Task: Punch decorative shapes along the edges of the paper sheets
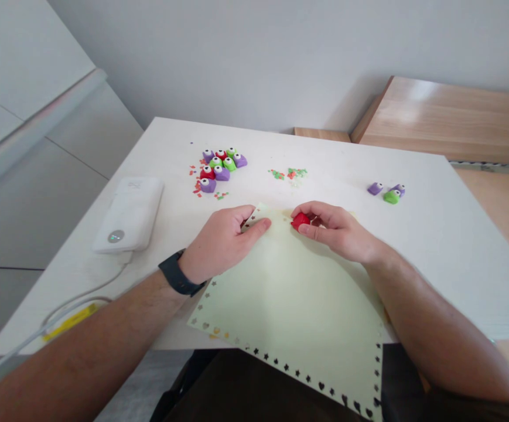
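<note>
1. Behind everything, a plain pale wall [245, 70] fills the upper view, with white cabinet panels [8, 176] to the left
2. Before the wall stands a white bench [337, 155], wider than the reach of both arms; a wood-grain unit [447, 117] stands past its far right corner
3. A pale green sheet [298, 293] lies partly on the bench, its lower part hanging past the front edge; star and heart holes run along its left, lower and right margins
4. Both hands work at the far end of the sheet, apart from each other: the left hand [221, 243], with a dark watch [180, 274] at the wrist, pinches the upper left corner, thumb on top; the right hand [333, 228] grips a punch between thumb and fingers
5. A white power bank [129, 214] with a round display lies on the left, a pale cable [100, 285] running from it near a yellow object [70, 321]
6. Beyond the left hand, nine punches [222, 173] in purple, green and red sit bunched together; three more punches [392, 198], two purple and one green, sit at the far right
7. That gripped red punch [300, 221] is at the sheet's far edge; whether paper sits in its slot cannot be told
8. Tiny red and green scraps [297, 173] are strewn beyond the hands
</note>
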The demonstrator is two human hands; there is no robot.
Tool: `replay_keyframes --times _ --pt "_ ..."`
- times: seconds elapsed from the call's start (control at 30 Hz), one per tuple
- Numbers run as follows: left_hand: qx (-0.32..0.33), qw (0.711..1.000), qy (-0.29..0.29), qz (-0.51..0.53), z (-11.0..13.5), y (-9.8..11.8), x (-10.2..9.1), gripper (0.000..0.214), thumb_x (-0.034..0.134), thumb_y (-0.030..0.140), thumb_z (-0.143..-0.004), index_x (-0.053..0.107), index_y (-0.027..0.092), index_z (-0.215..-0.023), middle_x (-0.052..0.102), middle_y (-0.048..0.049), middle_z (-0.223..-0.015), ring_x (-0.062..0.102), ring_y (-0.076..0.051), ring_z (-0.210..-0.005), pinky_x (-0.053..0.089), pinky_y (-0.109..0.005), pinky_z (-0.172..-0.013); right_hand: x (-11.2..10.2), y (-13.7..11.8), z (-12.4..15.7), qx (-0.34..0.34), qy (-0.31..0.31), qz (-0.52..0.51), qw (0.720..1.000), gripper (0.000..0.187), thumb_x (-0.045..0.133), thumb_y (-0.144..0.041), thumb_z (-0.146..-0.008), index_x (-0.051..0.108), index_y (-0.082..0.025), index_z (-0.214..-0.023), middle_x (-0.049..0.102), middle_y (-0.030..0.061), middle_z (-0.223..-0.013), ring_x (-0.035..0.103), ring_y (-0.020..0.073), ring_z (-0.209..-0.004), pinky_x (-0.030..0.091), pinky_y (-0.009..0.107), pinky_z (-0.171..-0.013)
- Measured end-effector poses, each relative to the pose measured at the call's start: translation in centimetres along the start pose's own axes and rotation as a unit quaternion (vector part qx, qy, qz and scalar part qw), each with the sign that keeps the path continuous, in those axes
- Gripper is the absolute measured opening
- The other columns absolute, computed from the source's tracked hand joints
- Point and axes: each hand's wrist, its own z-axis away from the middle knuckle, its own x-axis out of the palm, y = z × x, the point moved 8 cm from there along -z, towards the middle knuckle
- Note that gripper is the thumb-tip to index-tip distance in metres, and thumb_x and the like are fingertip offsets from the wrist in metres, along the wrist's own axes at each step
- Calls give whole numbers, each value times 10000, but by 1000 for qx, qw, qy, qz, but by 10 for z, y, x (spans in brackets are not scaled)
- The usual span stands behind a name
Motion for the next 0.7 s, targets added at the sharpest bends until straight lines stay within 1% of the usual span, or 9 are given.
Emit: replay_keyframes --times 0.2,0.4,0.7 --pt "6 1000 3 -1 0 2 -1 369 556 477 -992 545 195 -754 497 44 -632 410 -116 -570 214 -293 -551 0 -5 -1 -36 6 48 998 321 704 -371 -952 706 -195 -1221 702 91 -1157 589 193 -895 468 357 -791" --pt "7 1000 5 0 0 2 -1 367 554 474 -989 543 198 -748 487 44 -624 410 -118 -566 229 -289 -548 1 -3 -1 -15 4 32 999 335 682 -417 -970 710 -187 -1212 700 73 -1062 552 172 -818 453 344 -739" --pt "4 1000 8 -3 0 2 -2 361 566 478 -980 551 202 -746 483 40 -607 407 -126 -562 222 -289 -543 1 4 -1 -4 2 -29 1000 310 683 -435 -971 707 -204 -1178 680 56 -1029 572 191 -877 452 340 -777"
